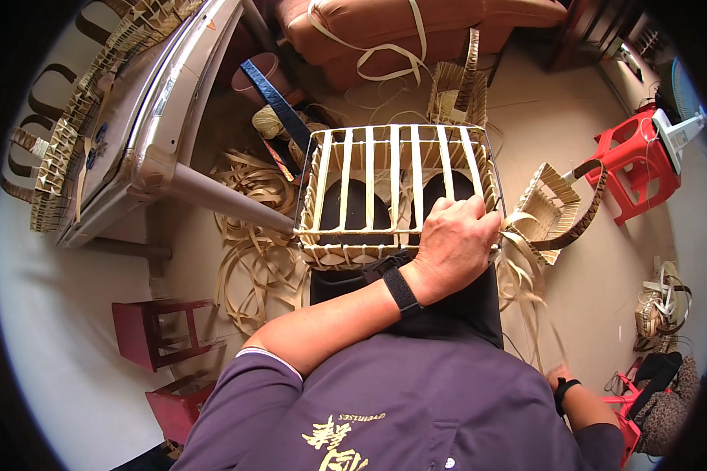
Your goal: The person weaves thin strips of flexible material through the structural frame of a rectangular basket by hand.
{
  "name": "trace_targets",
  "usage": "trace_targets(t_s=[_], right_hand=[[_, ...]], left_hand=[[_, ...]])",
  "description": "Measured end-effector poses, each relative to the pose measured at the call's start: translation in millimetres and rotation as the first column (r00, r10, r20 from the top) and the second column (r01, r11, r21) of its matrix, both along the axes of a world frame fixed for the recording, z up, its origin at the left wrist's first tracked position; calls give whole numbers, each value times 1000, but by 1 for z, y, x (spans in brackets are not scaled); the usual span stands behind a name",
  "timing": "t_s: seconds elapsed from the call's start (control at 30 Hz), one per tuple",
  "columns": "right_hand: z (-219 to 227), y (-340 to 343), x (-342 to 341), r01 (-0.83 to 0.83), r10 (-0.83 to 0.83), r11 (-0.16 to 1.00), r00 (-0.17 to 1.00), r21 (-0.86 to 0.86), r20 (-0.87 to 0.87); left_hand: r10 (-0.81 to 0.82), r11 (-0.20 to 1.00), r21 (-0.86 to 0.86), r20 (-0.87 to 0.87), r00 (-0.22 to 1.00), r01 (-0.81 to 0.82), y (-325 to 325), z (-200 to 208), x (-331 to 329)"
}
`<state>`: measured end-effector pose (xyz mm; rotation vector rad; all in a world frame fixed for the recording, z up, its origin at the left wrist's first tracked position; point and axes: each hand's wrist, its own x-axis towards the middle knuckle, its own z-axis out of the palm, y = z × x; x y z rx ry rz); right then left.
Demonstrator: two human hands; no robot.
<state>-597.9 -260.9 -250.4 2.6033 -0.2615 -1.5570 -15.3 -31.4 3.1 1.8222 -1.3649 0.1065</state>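
A half-woven basket (371,169), a dark wire frame laced with pale flat strips, rests on my lap. Several strips run in parallel across its open face. My left hand (457,242) reaches across my body, its fingers closed on the frame's near right corner. From that corner a bundle of loose pale strips (520,271) hangs down on the right. Low on the right, my right hand (556,375) is out to the side near the end of a strip that stretches toward it. Motion blurs its fingers, so its grip does not show.
Tangled strips (251,275) lie on the floor at left, beside a table leg (228,202). Finished handled baskets stand ahead (457,86) and at right (550,208). A red stool (636,165) with a fan and small dark red stools (161,330) flank me. Ahead is a brown sofa (385,35).
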Motion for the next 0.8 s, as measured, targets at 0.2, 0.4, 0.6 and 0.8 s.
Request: trace_targets(t_s=[0.2, 0.4, 0.6, 0.8], right_hand=[[106, 35, 233, 319, -437, 889, 804, 327, 403], [215, 114, 427, 135, -444, 891, 55, 434, 894], [166, 79, 379, -112, -215, 969, 49, 219, 975], [22, 36, 102, 141, -144, 989, 986, 35, 81]], left_hand=[[25, 999, 31, 32, 999, -26, 5, -3, 3], [14, 998, 61, 46, 999, -16, 3, -7, 8], [39, 996, 78, 59, 998, -44, 11, -8, 8], [-4, 1000, 12, 35, 999, 4, 3, -1, 1]])
